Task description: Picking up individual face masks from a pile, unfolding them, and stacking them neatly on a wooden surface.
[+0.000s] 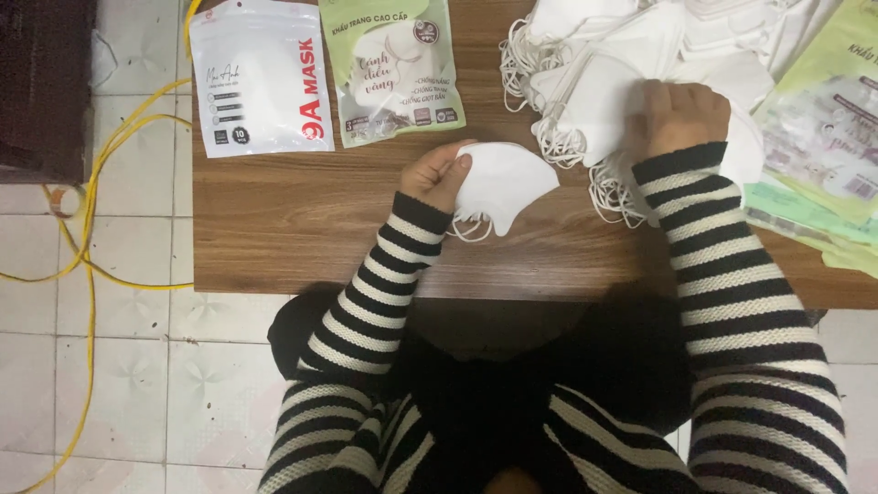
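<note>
My left hand [437,174] grips a folded white face mask [505,183] by its left edge, just above the wooden table [293,220]; its ear loops dangle below. My right hand [675,114] rests knuckles-up on a heap of loose white masks [622,55] at the table's far right, fingers curled into the pile; what they pinch is hidden. Both arms wear black-and-white striped sleeves.
A white mask pouch [259,78] and a green mask pouch [395,69] lie flat at the table's far left. A stack of green pouches [823,155] sits at the right edge. A yellow cable [87,256] trails over the tiled floor on the left.
</note>
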